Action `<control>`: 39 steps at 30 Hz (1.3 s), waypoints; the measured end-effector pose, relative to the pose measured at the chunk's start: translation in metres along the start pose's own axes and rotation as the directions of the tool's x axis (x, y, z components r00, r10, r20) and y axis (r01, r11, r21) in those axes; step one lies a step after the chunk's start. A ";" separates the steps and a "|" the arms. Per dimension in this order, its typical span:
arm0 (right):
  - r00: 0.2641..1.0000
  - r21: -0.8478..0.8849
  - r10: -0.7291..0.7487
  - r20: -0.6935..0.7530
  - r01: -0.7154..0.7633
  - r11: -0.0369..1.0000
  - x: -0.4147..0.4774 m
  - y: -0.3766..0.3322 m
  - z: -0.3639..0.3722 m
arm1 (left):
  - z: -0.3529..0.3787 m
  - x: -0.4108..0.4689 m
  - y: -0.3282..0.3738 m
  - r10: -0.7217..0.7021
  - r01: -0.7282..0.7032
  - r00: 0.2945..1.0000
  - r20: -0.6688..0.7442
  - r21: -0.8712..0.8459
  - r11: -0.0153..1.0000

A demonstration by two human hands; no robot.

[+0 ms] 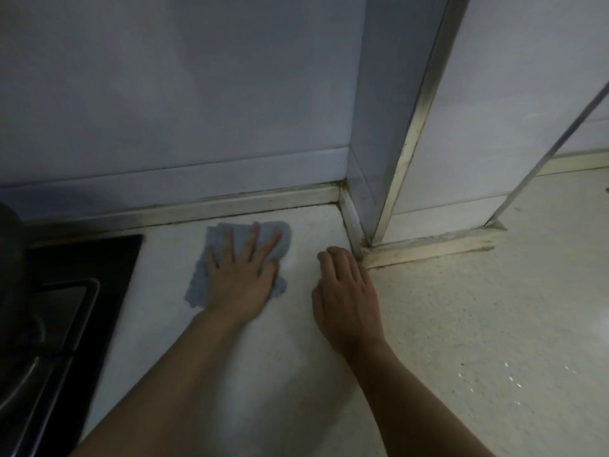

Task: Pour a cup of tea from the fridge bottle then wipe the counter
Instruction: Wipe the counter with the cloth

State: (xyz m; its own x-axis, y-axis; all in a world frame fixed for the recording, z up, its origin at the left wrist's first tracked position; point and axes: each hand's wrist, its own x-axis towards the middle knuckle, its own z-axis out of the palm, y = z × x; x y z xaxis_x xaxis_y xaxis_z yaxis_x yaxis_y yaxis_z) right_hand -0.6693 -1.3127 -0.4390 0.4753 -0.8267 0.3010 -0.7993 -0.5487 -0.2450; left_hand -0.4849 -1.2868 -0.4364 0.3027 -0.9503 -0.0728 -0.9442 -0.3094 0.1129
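Evidently the wiping step is in hand. The left hand lies flat on a blue-grey cloth, fingers straight and spread, pressing it onto the pale speckled counter. The hand grips nothing; it only bears down on the cloth. The cloth sits to the left of the pillar, close to the stained trim strip at the foot of the back wall.

The right hand rests on the counter just beside the foot of the pillar, between it and the cloth. Its fingers are loosely bent and hold nothing; it appears to steady the person. The black stove lies farther left of the pillar, beyond the cloth. No cup or bottle is in view, so the pouring cannot be judged from here. It is presumably done, since the cloth is out.

The next move probably calls for a steady sweep under flat, even pressure. The strip toward the pillar's foot looks a likely target, and the right hand would have to lift clear first. The cloth's loose edge could bunch under the palm if dragged too fast. The dirty joint along the trim may need fingertip pressure rather than the whole palm.
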 end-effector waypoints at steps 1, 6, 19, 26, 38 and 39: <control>1.000 -0.004 0.005 -0.009 -0.005 1.000 -0.001 0.000 0.000 | 0.002 -0.007 0.007 0.055 -0.054 0.998 -0.021 0.020 0.998; 0.998 0.016 -0.042 -0.037 0.042 0.999 -0.001 0.000 -0.001 | 0.009 -0.061 -0.002 0.232 -0.232 0.972 -0.036 -0.005 0.973; 0.989 0.032 -0.149 0.000 0.149 0.988 -0.002 -0.002 -0.007 | 0.002 -0.082 -0.009 -0.222 0.222 0.975 0.007 -0.096 0.970; 0.991 0.118 -0.134 -0.007 0.134 0.984 -0.002 0.025 -0.048 | 0.021 -0.159 0.060 0.053 -0.057 0.997 -0.057 -0.081 0.995; 0.911 0.012 -0.296 0.288 0.305 0.952 -0.106 0.061 -0.081 | 0.022 -0.185 0.040 -0.217 0.216 0.976 -0.007 0.142 0.966; 0.926 0.010 -0.264 0.269 0.271 0.963 -0.109 0.062 -0.083 | 0.022 -0.182 0.052 -0.128 0.128 0.992 -0.006 0.162 0.978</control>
State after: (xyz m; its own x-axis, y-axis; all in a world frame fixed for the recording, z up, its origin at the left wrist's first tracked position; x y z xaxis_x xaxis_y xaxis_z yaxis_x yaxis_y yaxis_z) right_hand -0.8017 -1.2460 -0.4103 0.7499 -0.6546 0.0956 -0.6369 -0.7535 -0.1631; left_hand -0.5923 -1.1291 -0.4393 0.4223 -0.9029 -0.0806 -0.9063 -0.4186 -0.0592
